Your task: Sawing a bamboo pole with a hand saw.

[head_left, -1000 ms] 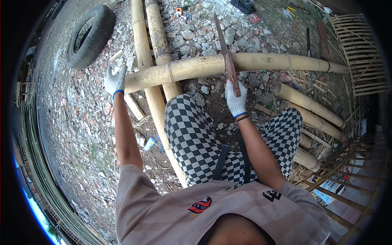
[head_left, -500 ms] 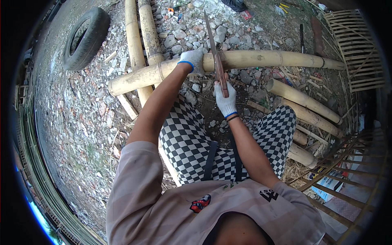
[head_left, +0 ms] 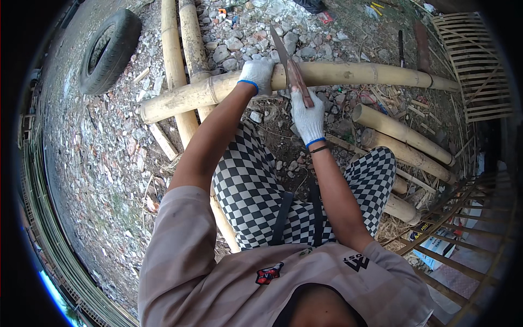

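A thick pale bamboo pole [head_left: 348, 73] lies crosswise in front of me, its left part resting over two other bamboo poles [head_left: 173, 52]. My left hand [head_left: 257, 75], in a white knitted glove with a blue cuff, is wrapped over the pole and grips it. Just right of it, a handsaw [head_left: 281, 50] with a brown wooden handle lies across the pole, blade pointing away from me. My right hand [head_left: 308, 117], gloved the same way, is closed round the saw's handle on the near side of the pole. The blade's contact with the bamboo is partly hidden by the handle.
Cut bamboo lengths [head_left: 406, 133] lie on the right, beside a slatted bamboo rack [head_left: 474, 65]. An old tyre [head_left: 109, 52] stands at the far left on stony ground [head_left: 109, 163]. An orange tool [head_left: 222, 11] and a black bag [head_left: 310, 5] lie at the back.
My right hand and the saw handle have shifted slightly right and away from me, tilting the saw more. My left hand keeps its grip on the bamboo pole.
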`<state>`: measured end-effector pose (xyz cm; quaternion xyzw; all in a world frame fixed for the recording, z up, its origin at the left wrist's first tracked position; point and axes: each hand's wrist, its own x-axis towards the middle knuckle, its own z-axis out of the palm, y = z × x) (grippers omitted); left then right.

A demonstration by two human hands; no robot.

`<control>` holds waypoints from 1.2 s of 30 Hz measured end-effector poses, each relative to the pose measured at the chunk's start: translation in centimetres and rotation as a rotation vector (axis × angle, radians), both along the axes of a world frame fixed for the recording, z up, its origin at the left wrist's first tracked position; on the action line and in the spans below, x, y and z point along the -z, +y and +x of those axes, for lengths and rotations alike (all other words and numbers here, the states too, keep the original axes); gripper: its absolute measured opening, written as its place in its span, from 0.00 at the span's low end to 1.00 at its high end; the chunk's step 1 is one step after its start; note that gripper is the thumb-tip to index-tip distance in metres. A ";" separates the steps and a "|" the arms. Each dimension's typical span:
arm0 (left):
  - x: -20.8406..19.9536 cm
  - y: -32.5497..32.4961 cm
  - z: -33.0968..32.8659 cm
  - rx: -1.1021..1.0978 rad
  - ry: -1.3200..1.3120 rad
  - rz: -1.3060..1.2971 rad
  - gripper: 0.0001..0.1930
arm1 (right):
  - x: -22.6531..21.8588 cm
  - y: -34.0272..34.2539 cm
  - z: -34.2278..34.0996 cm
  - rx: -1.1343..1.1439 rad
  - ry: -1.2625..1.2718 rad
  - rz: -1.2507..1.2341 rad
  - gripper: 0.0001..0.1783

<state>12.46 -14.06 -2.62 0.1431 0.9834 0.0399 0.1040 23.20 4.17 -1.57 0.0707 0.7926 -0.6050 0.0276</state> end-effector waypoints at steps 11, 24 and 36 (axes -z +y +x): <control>2.3 -0.8 -1.1 -0.050 -0.172 0.100 0.41 | -8.9 4.4 9.6 0.002 -0.157 -0.051 0.22; 2.1 -0.6 0.3 -0.047 -0.132 0.157 0.41 | -8.1 3.4 6.8 -0.010 -0.183 -0.094 0.28; 1.3 -0.1 -0.5 -0.004 -0.058 0.061 0.43 | -3.0 2.1 2.4 -0.017 -0.024 0.046 0.32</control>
